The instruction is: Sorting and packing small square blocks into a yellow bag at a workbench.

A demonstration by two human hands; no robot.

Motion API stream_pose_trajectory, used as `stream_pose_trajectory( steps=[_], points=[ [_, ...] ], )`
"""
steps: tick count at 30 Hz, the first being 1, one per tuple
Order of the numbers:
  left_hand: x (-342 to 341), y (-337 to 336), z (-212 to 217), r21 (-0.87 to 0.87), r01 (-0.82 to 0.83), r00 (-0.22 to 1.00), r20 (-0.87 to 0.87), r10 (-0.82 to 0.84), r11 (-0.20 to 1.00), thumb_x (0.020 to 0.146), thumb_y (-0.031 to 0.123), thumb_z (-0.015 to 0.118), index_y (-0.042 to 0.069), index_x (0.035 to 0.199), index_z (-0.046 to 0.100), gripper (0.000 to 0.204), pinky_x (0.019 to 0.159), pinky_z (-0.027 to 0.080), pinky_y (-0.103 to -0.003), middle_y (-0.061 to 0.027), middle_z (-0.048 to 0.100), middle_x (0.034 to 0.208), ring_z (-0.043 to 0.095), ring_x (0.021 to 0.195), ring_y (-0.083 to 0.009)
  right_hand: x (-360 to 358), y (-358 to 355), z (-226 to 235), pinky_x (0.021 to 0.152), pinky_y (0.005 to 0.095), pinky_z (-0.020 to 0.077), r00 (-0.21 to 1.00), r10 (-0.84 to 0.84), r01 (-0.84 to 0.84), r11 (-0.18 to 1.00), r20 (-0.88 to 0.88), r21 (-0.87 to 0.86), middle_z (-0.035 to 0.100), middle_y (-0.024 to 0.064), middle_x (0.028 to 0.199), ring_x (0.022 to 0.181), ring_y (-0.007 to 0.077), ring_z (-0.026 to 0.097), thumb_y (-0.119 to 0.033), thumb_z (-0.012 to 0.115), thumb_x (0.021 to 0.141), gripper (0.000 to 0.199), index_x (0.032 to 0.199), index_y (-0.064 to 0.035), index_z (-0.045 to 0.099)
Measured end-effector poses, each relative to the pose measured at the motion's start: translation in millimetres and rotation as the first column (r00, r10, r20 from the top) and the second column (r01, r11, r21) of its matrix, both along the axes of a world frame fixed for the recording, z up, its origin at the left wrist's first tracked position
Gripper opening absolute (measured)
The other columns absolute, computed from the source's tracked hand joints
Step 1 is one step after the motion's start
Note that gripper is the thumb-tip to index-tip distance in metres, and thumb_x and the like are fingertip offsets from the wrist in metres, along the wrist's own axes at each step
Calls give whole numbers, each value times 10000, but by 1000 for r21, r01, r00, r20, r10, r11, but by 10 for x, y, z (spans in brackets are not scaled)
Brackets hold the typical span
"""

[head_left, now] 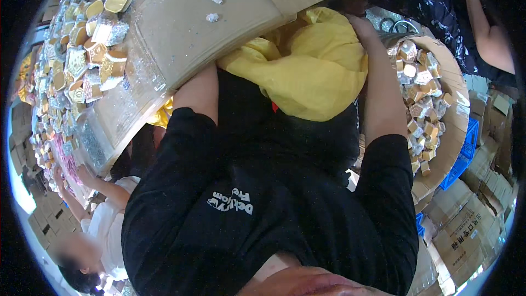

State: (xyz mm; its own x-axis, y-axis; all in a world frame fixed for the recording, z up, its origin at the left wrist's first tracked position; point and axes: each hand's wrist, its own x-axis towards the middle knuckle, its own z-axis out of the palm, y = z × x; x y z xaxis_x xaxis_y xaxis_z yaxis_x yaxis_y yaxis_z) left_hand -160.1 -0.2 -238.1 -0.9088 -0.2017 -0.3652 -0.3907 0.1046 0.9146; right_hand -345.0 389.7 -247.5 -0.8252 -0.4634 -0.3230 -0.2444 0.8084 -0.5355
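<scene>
A large yellow plastic bag (320, 71) bulges over my lap at the table's near edge. My right hand (359, 26) is at the bag's far right side, closed on its edge, with the fingertips hidden behind the plastic. My left forearm (198, 93) reaches under the cardboard-covered tabletop (203, 35), beside the bag's left side. That edge hides my left hand, so its fingers do not show. A few small, whitish crumpled pieces (212, 17) lie on the cardboard above the bag.
Many gold boxes in clear wrap (112, 66) are heaped at the table's left. A round cardboard-walled bin (459, 96) at right holds similar gold pieces, near a blue crate (463, 151). One person in white (112, 214) works at lower left; another in dark clothes (438, 16) is upper right.
</scene>
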Motion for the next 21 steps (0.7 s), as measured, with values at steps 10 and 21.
stream_pose_trajectory(
  steps=[10,21],
  points=[
    [542,179,170,-503,194,981,89,-173,842,879,563,626,150,1471,432,748,1167,290,-443,-151,423,1500,352,1405,-360,360,273,-609,949,346,473,779,-183,591,534,599,-604,662,201,1197,1102,233,617,-257,612,942,514,1343,53,525],
    [744,203,393,-594,248,968,131,-212,765,864,595,626,134,1467,435,783,1164,291,-447,-158,425,1497,357,1400,-360,492,262,-143,880,380,503,939,-187,267,925,288,-270,681,198,1135,978,281,660,-246,588,940,369,1169,41,624]
  ],
)
